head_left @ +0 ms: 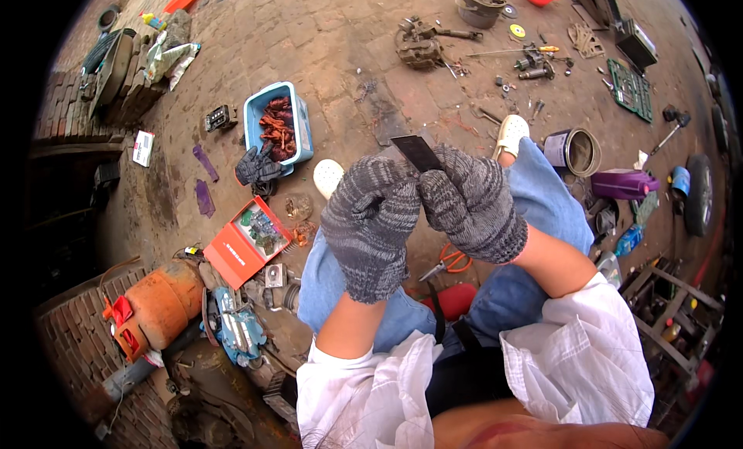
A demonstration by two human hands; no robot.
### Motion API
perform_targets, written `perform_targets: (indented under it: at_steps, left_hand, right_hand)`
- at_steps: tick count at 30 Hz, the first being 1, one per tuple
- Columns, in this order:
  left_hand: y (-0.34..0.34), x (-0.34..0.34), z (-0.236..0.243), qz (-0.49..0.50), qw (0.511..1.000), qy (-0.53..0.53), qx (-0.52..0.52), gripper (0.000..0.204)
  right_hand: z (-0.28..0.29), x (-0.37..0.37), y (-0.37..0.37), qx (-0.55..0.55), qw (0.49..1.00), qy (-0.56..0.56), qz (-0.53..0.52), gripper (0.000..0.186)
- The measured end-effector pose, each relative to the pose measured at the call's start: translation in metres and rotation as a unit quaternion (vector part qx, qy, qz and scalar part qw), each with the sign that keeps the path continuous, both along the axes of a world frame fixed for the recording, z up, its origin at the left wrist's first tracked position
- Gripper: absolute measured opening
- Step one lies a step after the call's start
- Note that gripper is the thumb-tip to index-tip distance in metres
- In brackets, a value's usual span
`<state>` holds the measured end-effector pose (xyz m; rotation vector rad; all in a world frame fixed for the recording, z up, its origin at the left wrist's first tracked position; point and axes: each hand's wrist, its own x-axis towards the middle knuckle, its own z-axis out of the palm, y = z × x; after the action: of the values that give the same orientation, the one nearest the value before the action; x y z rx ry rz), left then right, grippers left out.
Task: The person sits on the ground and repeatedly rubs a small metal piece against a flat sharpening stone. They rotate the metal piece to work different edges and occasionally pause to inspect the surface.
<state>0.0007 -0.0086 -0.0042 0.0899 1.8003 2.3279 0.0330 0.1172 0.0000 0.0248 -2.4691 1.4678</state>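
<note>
One broad brick-paved floor spreads beneath two blue-jeaned legs. On the left lies a rusty orange metal gas cylinder; ahead of it sits a light-blue rectangular plastic tub with coppery bundles. The left hand and right hand, in grey knitted gloves, are curled closed. Orange-handled metal scissors lie between the legs. Both hands pinch a flat, dark rectangular strip, tilted upward between their fingertips.
</note>
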Motion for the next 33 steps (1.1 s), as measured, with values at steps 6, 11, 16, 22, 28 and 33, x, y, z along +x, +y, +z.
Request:
perform_targets:
  at_steps: [6, 11, 16, 22, 28, 33]
  left_hand:
    - [-0.007, -0.003, 0.000, -0.031, 0.999, 0.026, 0.000, 0.018]
    - [-0.009, -0.005, 0.002, -0.049, 0.995, 0.074, -0.036, 0.019]
    - [-0.008, -0.009, 0.000, -0.025, 0.969, 0.222, -0.108, 0.018]
    - [-0.006, -0.007, -0.003, 0.005, 0.954, 0.261, -0.150, 0.018]
    - [-0.003, -0.004, 0.002, -0.055, 0.998, 0.004, 0.035, 0.014]
    - [0.004, -0.003, 0.005, -0.041, 0.998, 0.051, 0.007, 0.014]
  right_hand:
    - [0.008, 0.000, 0.005, 0.078, 0.993, 0.075, 0.039, 0.015]
    - [0.007, 0.001, 0.006, 0.133, 0.984, 0.112, 0.040, 0.015]
    - [0.008, 0.000, 0.011, 0.116, 0.985, 0.110, 0.064, 0.016]
    - [0.001, -0.002, 0.016, 0.085, 0.988, 0.067, 0.106, 0.017]
    - [0.015, -0.006, 0.023, -0.020, 0.995, -0.006, 0.100, 0.019]
    - [0.027, -0.009, 0.016, -0.194, 0.980, 0.032, -0.034, 0.022]
